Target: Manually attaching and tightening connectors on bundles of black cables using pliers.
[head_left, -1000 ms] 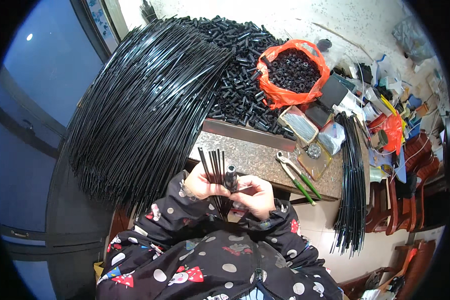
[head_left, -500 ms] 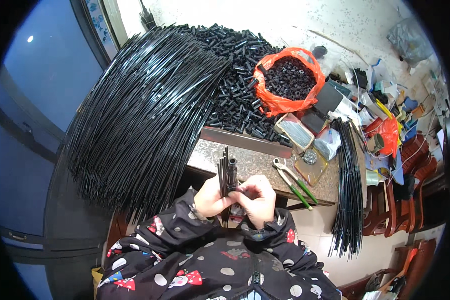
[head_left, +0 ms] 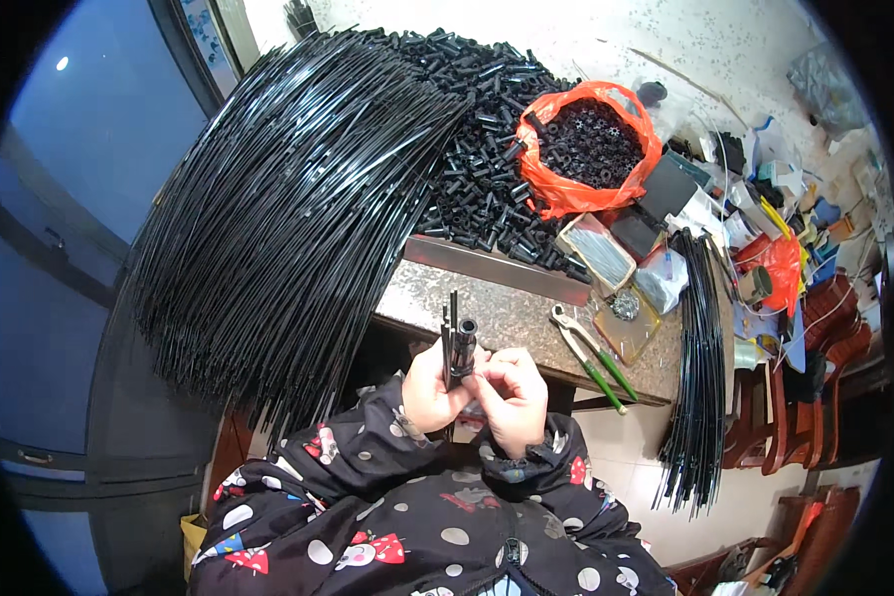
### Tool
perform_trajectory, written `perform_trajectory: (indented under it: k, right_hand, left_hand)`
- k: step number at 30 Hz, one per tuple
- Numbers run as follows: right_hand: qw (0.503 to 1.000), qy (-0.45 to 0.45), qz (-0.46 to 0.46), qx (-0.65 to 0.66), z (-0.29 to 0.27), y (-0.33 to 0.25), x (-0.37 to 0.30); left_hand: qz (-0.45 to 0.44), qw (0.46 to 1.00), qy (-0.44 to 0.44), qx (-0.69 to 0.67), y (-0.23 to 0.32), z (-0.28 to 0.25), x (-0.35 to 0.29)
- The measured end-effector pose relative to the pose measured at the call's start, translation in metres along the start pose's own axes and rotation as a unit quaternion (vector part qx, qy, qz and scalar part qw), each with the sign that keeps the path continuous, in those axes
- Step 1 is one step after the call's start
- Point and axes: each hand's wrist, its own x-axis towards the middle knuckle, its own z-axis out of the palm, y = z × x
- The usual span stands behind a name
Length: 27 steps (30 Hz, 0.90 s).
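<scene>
Rods (head_left: 448, 343) now bunched in curled left hand (head_left: 431, 391); right hand (head_left: 514, 395) pinching tube (head_left: 465, 348); speckled tabletop (head_left: 512, 316).

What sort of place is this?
Probably a small hand-assembly workspace, maybe in a home. A big pile of black rods lies beside a heap of short black tubes, and green-handled pliers rest by the edge of the speckled worktop.

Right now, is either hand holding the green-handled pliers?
No, the green-handled pliers lie on the tabletop, handle ends past its edge, apart from the left hand and the right hand.
</scene>
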Motion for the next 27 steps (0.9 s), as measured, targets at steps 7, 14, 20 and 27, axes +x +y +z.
perform_trajectory:
  k: [7,14,20,27]
  right_hand:
    - [0.983,-0.019,0.173,0.065,-0.011,-0.026,0.010]
    - [0.973,0.081,-0.130,-0.171,0.011,-0.047,-0.019]
    - [0.947,0.040,-0.197,-0.250,0.017,-0.050,-0.028]
    - [0.962,0.084,-0.192,-0.173,0.011,-0.053,-0.027]
  left_hand:
    - [0.001,0.999,0.040,0.010,0.027,0.012,-0.003]
    - [0.001,0.996,0.063,0.061,0.041,0.016,-0.014]
    - [0.038,0.990,0.078,0.107,0.035,0.015,-0.014]
    - [0.035,0.998,0.040,0.026,0.041,0.017,-0.015]
